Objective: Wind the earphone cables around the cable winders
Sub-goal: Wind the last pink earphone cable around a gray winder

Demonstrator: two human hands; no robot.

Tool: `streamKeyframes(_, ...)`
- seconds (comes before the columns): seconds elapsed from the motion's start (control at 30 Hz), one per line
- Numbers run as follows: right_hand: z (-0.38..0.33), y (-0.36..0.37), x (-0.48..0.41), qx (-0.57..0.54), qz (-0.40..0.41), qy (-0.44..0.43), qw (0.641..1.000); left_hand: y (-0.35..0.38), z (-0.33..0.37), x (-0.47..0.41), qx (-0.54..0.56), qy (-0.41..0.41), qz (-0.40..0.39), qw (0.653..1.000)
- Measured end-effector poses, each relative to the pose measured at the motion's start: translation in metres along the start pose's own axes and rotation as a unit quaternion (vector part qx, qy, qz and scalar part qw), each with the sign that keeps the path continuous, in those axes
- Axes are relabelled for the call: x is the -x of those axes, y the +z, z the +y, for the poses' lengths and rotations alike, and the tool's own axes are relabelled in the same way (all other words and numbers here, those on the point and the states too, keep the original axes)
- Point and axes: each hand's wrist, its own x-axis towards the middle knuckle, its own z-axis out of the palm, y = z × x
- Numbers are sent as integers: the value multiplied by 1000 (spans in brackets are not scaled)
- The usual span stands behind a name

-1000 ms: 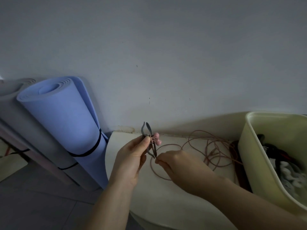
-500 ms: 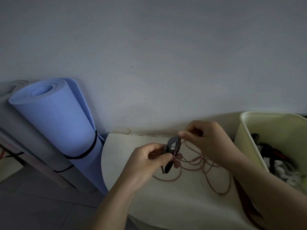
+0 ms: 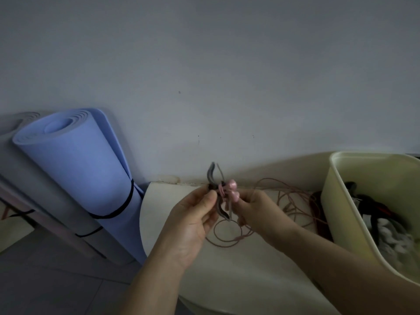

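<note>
A grey cable winder (image 3: 212,176) stands upright between my hands above the cream table (image 3: 238,273). My left hand (image 3: 193,219) pinches its middle between thumb and fingers. Two pink earbuds (image 3: 233,189) sit against the winder's right side. My right hand (image 3: 256,210) grips the pink earphone cable (image 3: 227,237) just right of the winder. The rest of the cable trails in loose loops over the table toward the right.
A cream bin (image 3: 336,201) with dark and white cables inside stands at the right. A rolled blue mat (image 3: 75,178) and a grey roll (image 3: 34,201) lean on the wall at the left. A dark brown cable (image 3: 318,214) lies beside the bin.
My right hand came down from above the winder to its right side, bringing the cable along. The winder now stands upright with the earbuds at its middle.
</note>
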Motion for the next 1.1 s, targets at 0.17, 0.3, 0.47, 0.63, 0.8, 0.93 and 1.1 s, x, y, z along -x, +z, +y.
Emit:
streamKeyframes(0.17, 1, 10, 8, 159, -48, -66, 984, -7, 0, -4, 56, -22, 107, 992)
streamKeyframes(0.3, -5, 6, 13, 298, -61, -141, 942, -8, 2, -4, 11, -10, 144, 989)
streamKeyframes(0.47, -9, -6, 14, 403, -67, -199, 891, 1, 6, 3, -118, 24, 167, 978)
streamKeyframes(0.63, -10, -14, 13, 397, -65, -205, 892, 2, 4, 1, -98, -5, 139, 985)
streamKeyframes(0.8, -11, -19, 13, 393, -55, -233, 888, -7, 1, -6, -5, -49, 177, 983)
streamKeyframes(0.93, -16, -25, 14, 385, -23, -253, 887, -4, -4, -6, -192, 21, 147, 970)
streamKeyframes(1.1, -20, -39, 16, 318, 23, -209, 924, -4, -10, -7, -362, 37, 94, 927)
